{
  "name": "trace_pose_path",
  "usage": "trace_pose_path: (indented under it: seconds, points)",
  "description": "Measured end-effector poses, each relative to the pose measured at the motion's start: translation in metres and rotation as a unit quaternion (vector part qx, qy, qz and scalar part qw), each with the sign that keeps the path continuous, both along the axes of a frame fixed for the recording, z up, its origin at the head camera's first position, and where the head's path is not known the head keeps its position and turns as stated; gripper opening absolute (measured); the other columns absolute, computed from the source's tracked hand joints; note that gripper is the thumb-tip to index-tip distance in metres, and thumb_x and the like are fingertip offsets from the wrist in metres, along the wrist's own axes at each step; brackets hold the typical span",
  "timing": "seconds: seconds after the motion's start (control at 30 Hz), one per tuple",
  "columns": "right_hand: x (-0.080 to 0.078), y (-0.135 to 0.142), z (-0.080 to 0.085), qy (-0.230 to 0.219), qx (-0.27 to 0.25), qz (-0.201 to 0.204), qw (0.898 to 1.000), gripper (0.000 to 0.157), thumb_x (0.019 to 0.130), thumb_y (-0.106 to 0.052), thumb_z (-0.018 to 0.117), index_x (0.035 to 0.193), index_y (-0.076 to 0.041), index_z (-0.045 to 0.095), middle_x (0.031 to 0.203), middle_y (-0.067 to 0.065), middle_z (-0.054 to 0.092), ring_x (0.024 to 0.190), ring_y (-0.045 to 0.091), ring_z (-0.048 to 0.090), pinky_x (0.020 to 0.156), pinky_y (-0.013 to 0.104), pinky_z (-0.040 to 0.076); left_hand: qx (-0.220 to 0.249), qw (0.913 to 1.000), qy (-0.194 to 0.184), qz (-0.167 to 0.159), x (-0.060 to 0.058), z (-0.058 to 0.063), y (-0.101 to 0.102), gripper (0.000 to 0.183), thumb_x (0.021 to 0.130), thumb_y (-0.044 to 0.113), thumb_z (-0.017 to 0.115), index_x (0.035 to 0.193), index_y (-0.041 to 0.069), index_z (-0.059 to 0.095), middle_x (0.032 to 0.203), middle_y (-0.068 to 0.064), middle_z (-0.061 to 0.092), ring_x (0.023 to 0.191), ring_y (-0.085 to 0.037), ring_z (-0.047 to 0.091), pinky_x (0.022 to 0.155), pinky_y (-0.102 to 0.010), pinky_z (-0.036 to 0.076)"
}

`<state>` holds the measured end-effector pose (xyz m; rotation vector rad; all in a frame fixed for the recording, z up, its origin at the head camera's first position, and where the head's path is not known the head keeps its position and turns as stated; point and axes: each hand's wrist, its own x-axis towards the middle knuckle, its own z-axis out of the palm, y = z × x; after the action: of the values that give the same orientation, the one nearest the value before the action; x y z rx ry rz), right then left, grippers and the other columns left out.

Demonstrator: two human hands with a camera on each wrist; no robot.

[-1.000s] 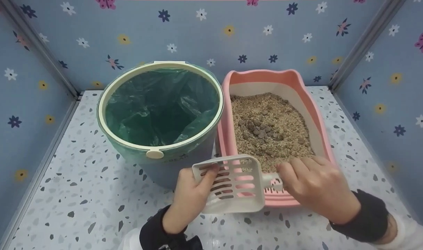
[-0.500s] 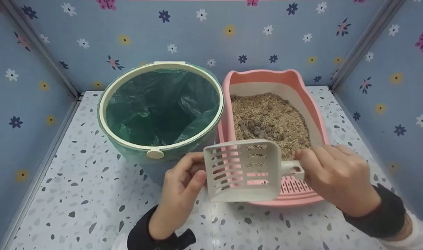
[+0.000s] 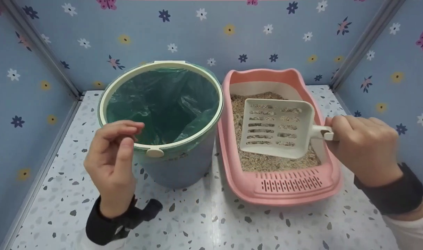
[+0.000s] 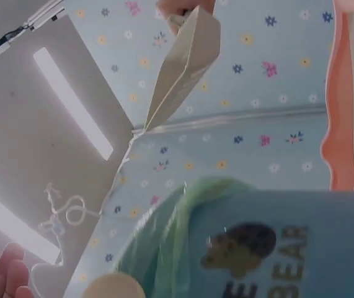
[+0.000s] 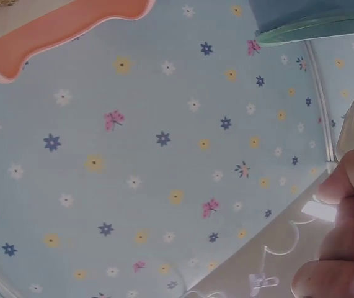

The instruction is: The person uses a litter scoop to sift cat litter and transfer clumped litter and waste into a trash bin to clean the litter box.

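Observation:
My right hand point(image 3: 367, 149) grips the handle of a white slotted litter scoop point(image 3: 303, 132), which hangs over a pink litter box point(image 3: 284, 199). Through the slots I see brown granular litter point(image 3: 277, 165); the darker lumps are mostly hidden behind the scoop. In the left wrist view the scoop point(image 4: 186, 68) appears edge-on, high up. My left hand point(image 3: 112, 163) holds nothing, its fingers loosely bent in front of the near left rim of a blue bin point(image 3: 183, 170). A green plastic bag point(image 3: 155, 104) lines that bin.
The bin and litter box stand side by side on a speckled white floor point(image 3: 197, 215). Blue flowered panels point(image 3: 211, 34) close in the back and both sides. A small camera on a black strap point(image 3: 117, 222) sits on my left wrist.
My left hand has let go of the scoop's head and moved left to the bin. The right hand has carried the scoop right and away from me, over the litter.

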<state>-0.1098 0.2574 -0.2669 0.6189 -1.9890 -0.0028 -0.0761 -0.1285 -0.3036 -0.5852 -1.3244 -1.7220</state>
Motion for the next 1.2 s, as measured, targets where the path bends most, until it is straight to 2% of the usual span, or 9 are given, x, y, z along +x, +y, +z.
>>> trace_pose_path:
  seconds: [0.13,0.23,0.33,0.43,0.53,0.73,0.9,1.03,1.2]
  points:
    - [-0.012,0.012,-0.005,-0.010,0.008,-0.019,1.000,0.049,0.095,-0.024,0.049,0.053,-0.007,0.031,0.043,0.002,0.021,0.036,0.018,0.015,0.038,0.032,0.010,-0.013,0.9960,-0.013,0.088,-0.013,0.000,-0.011,0.015,0.082,-0.007,0.046,0.087,-0.019,0.055,0.097,-0.015,0.063,0.097,-0.026,0.060,0.089,-0.030,0.046]
    - [-0.021,0.022,-0.010,-0.020,0.015,-0.030,0.999,0.049,0.093,-0.025,0.053,0.053,-0.008,0.031,0.043,0.001,0.022,0.036,0.019,0.016,0.037,0.032,0.011,-0.040,0.9872,-0.030,0.152,-0.023,0.001,-0.021,0.017,0.082,-0.006,0.046,0.087,-0.018,0.056,0.101,-0.007,0.063,0.102,-0.025,0.057,0.093,-0.032,0.044]
    - [-0.030,0.034,-0.015,-0.041,0.032,-0.035,0.998,0.046,0.091,-0.021,0.057,0.054,-0.008,0.033,0.044,0.000,0.024,0.036,0.017,0.017,0.036,0.032,0.012,-0.058,0.9782,-0.057,0.191,-0.033,0.004,-0.034,0.018,0.084,-0.005,0.046,0.089,-0.016,0.059,0.104,0.000,0.062,0.105,-0.023,0.055,0.094,-0.032,0.044]
    - [-0.038,0.045,-0.018,-0.065,0.054,-0.038,0.996,0.040,0.088,-0.014,0.058,0.055,-0.008,0.036,0.044,0.000,0.026,0.036,0.016,0.018,0.036,0.031,0.013,-0.066,0.9717,-0.098,0.205,-0.045,0.004,-0.049,0.018,0.086,-0.004,0.047,0.094,-0.011,0.062,0.108,0.001,0.060,0.109,-0.023,0.053,0.096,-0.031,0.042]
    - [-0.047,0.054,-0.021,-0.077,0.061,-0.044,0.994,0.033,0.083,-0.007,0.056,0.056,-0.008,0.038,0.043,0.000,0.027,0.036,0.016,0.019,0.036,0.030,0.014,-0.050,0.9695,-0.167,0.172,-0.058,0.003,-0.065,0.021,0.090,-0.003,0.048,0.106,-0.003,0.061,0.115,-0.003,0.057,0.110,-0.023,0.052,0.097,-0.030,0.040]
    - [-0.064,0.069,-0.028,-0.096,0.086,-0.053,0.990,0.027,0.076,-0.001,0.052,0.054,-0.008,0.038,0.042,0.001,0.028,0.035,0.015,0.019,0.037,0.030,0.012,0.041,0.9577,-0.282,0.038,-0.077,-0.004,-0.087,0.027,0.095,0.004,0.048,0.121,0.004,0.054,0.127,-0.008,0.049,0.117,-0.023,0.046,0.096,-0.029,0.038]
    - [-0.078,0.083,-0.036,-0.123,0.091,-0.045,0.987,0.028,0.072,-0.001,0.059,0.054,-0.008,0.039,0.040,0.001,0.031,0.035,0.015,0.020,0.037,0.028,0.011,0.091,0.9453,-0.312,-0.026,-0.088,-0.012,-0.097,0.029,0.096,0.012,0.049,0.124,0.004,0.051,0.128,-0.007,0.047,0.123,-0.018,0.041,0.099,-0.026,0.036]
    - [-0.084,0.094,-0.041,-0.143,0.100,-0.046,0.984,0.025,0.066,0.000,0.064,0.054,-0.007,0.043,0.040,0.002,0.033,0.035,0.015,0.021,0.037,0.029,0.013,0.103,0.9342,-0.331,-0.083,-0.093,-0.018,-0.103,0.040,0.097,0.020,0.048,0.134,0.007,0.042,0.138,-0.006,0.041,0.132,-0.018,0.035,0.106,-0.027,0.034]
    - [-0.091,0.102,-0.042,-0.155,0.124,-0.055,0.979,0.028,0.066,0.001,0.059,0.054,-0.010,0.036,0.041,0.000,0.028,0.037,0.015,0.020,0.037,0.029,0.012,0.099,0.9231,-0.341,-0.147,-0.099,-0.028,-0.104,0.050,0.099,0.030,0.042,0.145,0.015,0.031,0.149,-0.005,0.029,0.136,-0.019,0.032,0.110,-0.030,0.030]
